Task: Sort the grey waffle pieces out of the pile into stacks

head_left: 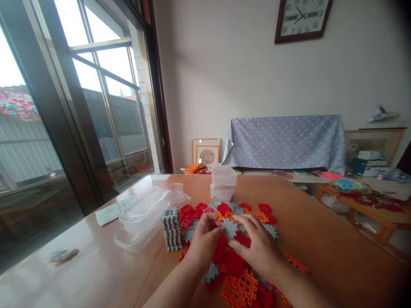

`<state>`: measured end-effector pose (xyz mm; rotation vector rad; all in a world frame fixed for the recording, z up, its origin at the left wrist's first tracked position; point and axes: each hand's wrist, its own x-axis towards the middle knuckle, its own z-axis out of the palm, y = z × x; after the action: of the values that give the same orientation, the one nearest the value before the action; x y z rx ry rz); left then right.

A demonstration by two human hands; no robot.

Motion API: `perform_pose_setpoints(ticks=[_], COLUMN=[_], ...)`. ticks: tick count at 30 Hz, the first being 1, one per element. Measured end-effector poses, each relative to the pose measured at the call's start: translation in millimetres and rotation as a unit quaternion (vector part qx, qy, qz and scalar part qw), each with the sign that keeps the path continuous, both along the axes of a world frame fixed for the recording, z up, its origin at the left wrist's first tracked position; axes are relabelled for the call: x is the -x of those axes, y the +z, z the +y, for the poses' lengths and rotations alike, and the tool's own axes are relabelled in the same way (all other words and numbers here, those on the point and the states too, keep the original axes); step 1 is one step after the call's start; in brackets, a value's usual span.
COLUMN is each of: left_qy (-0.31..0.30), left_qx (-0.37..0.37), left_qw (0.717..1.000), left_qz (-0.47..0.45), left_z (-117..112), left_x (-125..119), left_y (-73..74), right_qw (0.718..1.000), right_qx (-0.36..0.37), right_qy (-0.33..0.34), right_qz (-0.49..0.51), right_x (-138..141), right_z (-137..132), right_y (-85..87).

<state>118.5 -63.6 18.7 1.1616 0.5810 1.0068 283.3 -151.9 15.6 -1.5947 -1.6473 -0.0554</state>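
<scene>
A heap of flat interlocking plastic tiles [239, 265], red, orange and grey, lies on the wooden table [321, 239] in front of me. Both hands meet over the heap on one grey tile [230, 227]. My left hand [205, 240] pinches its left edge with curled fingers. My right hand [260, 248] holds its right side, thumb under the tile and fingers bent over the pile. Left of my hands a stack of grey tiles [171, 229] stands upright on the table.
Clear plastic boxes and lids [144, 216] lie left of the heap, with a paper sheet [111, 211] beside them. Two small stacked clear tubs [223, 183] stand behind the heap. A window runs along the left; a cloth-covered bench [285, 141] and cluttered shelves are beyond the table.
</scene>
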Motion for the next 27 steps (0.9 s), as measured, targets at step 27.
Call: perform_pose_setpoints(ticks=[27], left_qy=[-0.007], left_qx=[-0.029], left_qw=[0.997], left_qz=[0.077], left_z=[5], left_x=[8], left_y=[6.4], right_qw=[0.979], right_qx=[0.126], right_qy=[-0.048], right_qz=[0.156], right_x=[-129], right_z=[-15], right_y=[-16.5])
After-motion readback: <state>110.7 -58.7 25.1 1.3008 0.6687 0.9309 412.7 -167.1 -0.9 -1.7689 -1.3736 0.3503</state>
